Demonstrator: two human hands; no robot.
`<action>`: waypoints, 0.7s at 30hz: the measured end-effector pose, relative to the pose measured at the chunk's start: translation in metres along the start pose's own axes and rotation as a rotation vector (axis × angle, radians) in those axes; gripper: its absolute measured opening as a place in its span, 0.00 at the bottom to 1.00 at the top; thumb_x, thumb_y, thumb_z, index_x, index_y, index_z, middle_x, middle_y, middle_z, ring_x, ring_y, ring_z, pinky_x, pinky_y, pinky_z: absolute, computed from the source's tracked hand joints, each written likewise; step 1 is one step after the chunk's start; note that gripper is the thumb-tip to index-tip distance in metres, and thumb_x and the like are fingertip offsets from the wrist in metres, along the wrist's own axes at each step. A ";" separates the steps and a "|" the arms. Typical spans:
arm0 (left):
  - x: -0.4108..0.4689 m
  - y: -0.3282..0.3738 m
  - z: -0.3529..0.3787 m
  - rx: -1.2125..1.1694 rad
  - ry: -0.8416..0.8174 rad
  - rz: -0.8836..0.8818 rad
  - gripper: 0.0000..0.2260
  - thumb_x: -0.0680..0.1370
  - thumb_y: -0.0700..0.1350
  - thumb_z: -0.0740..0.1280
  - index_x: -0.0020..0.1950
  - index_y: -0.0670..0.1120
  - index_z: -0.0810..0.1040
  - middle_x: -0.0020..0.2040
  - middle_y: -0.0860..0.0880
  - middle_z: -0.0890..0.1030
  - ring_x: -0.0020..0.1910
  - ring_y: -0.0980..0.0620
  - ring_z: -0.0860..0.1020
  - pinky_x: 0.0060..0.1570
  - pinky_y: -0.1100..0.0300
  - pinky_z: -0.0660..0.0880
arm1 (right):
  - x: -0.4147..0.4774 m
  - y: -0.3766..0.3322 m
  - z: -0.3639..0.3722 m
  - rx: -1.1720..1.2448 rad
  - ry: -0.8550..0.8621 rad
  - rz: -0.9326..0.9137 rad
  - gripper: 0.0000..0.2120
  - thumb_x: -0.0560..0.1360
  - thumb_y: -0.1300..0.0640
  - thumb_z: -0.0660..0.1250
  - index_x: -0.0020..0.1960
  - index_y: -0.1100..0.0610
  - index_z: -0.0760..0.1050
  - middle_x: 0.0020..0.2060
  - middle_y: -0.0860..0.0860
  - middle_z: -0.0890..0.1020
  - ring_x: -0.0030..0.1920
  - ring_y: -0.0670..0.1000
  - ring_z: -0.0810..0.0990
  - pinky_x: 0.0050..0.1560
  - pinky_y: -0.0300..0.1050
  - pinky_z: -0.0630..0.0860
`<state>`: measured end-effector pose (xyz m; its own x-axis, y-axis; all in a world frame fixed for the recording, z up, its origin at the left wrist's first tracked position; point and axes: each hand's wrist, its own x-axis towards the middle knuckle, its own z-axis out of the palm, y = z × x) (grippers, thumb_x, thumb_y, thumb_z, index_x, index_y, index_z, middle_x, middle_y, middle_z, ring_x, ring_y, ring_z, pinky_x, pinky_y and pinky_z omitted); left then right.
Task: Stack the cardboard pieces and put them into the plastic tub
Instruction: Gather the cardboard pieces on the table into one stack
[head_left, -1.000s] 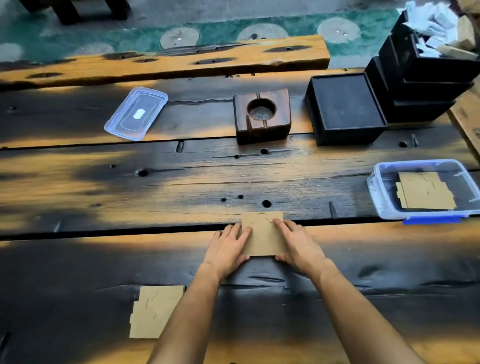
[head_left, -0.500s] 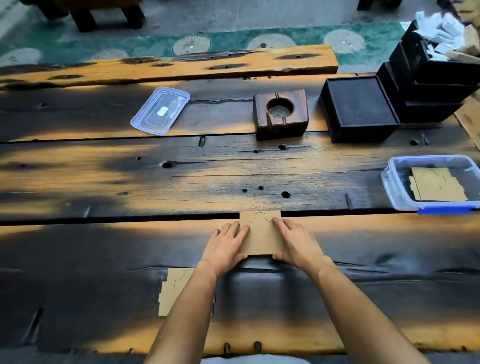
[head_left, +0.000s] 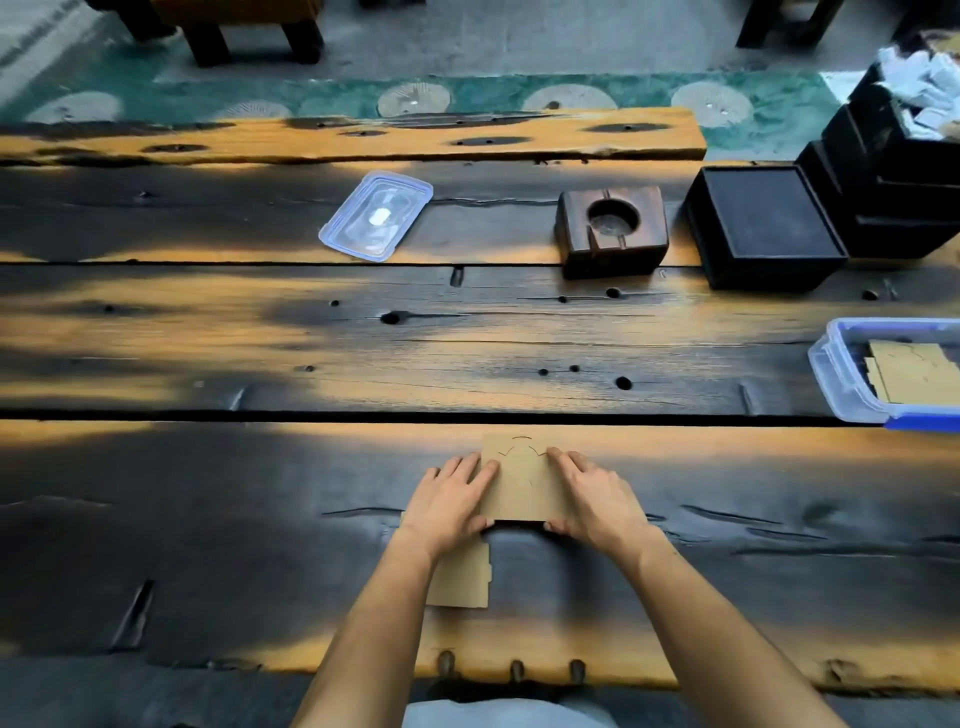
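A tan cardboard piece (head_left: 522, 480) with cut lines lies flat on the near plank of the table. My left hand (head_left: 451, 501) holds its left edge and my right hand (head_left: 597, 499) holds its right edge, thumbs at the near edge. A second cardboard piece (head_left: 465, 577) lies nearer me, partly hidden under my left forearm. The clear plastic tub (head_left: 836, 374) with a blue rim stands at the right edge, with cardboard pieces (head_left: 914, 371) inside it.
The tub's clear lid (head_left: 376, 215) lies at the back centre-left. A dark wooden block (head_left: 613, 231) with a round hollow and a black box (head_left: 763, 226) stand behind, with stacked black trays (head_left: 893, 176) at the far right. The table's near edge (head_left: 519, 670) runs just below my forearms.
The view shifted left and back, so everything slid right in frame. The second cardboard piece now lies under my left forearm. Both hands stay on the first piece.
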<state>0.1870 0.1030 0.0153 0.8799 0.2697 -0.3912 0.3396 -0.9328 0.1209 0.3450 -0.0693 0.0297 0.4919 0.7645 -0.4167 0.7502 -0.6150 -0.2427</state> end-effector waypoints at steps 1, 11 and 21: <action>-0.005 -0.006 0.000 -0.002 0.000 -0.001 0.36 0.81 0.59 0.66 0.83 0.50 0.54 0.82 0.45 0.60 0.79 0.44 0.61 0.72 0.49 0.65 | 0.000 -0.007 0.000 0.003 0.004 -0.002 0.50 0.68 0.39 0.77 0.81 0.51 0.55 0.76 0.52 0.70 0.65 0.61 0.79 0.60 0.53 0.78; -0.048 -0.064 0.007 -0.014 0.006 -0.021 0.36 0.81 0.59 0.66 0.83 0.50 0.55 0.81 0.46 0.62 0.77 0.44 0.64 0.71 0.48 0.66 | 0.003 -0.073 0.018 -0.002 -0.003 -0.033 0.48 0.69 0.38 0.76 0.80 0.51 0.57 0.73 0.52 0.72 0.62 0.62 0.80 0.58 0.53 0.79; -0.090 -0.095 0.041 -0.059 -0.033 -0.019 0.36 0.80 0.60 0.67 0.82 0.50 0.56 0.81 0.48 0.62 0.76 0.45 0.64 0.69 0.49 0.66 | -0.010 -0.113 0.051 0.017 -0.066 -0.044 0.47 0.70 0.38 0.75 0.81 0.51 0.56 0.76 0.52 0.71 0.67 0.60 0.78 0.64 0.51 0.75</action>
<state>0.0622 0.1577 0.0019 0.8622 0.2782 -0.4234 0.3758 -0.9117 0.1662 0.2325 -0.0172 0.0171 0.4279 0.7768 -0.4620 0.7626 -0.5847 -0.2767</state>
